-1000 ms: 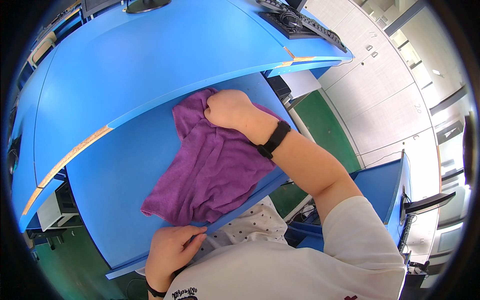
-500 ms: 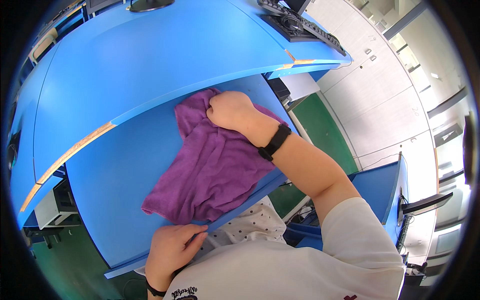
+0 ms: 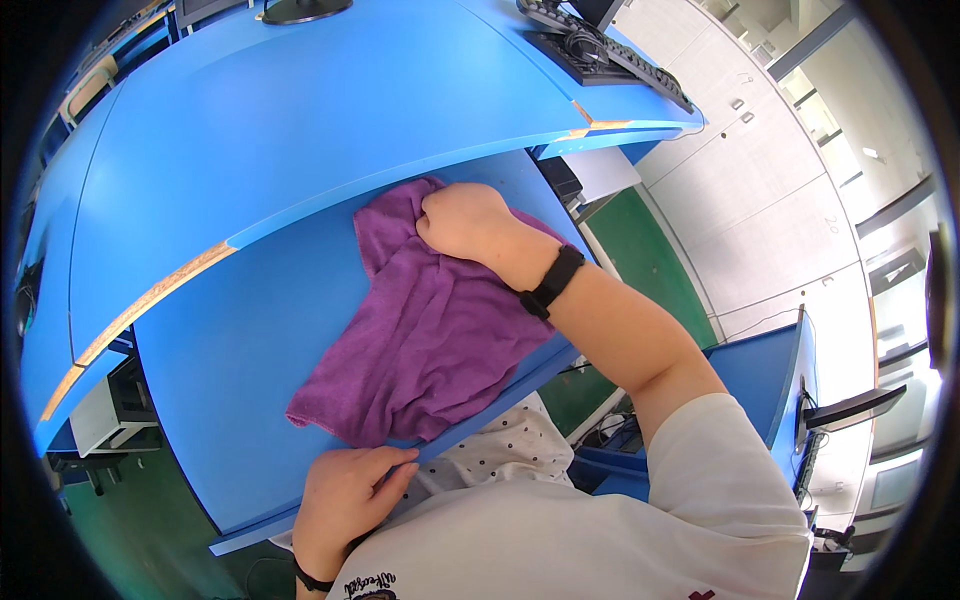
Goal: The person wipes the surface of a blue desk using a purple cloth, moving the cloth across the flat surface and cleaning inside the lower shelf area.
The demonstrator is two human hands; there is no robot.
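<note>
A rumpled purple cloth lies spread over the blue pull-out shelf below the desktop. My right hand is closed on the upper part of the cloth, its fingers bunching the fabric near the desktop's edge. A black band circles that wrist. At the shelf's front edge rests my left hand, thumb and index finger apart, close to the cloth's lower end. It holds nothing that I can see; its other fingers are partly hidden.
The blue desktop overhangs the shelf's far side, with chipped edging. A black keyboard and a monitor base stand on it. White cabinets line the right side. Another desk bears a monitor at lower right.
</note>
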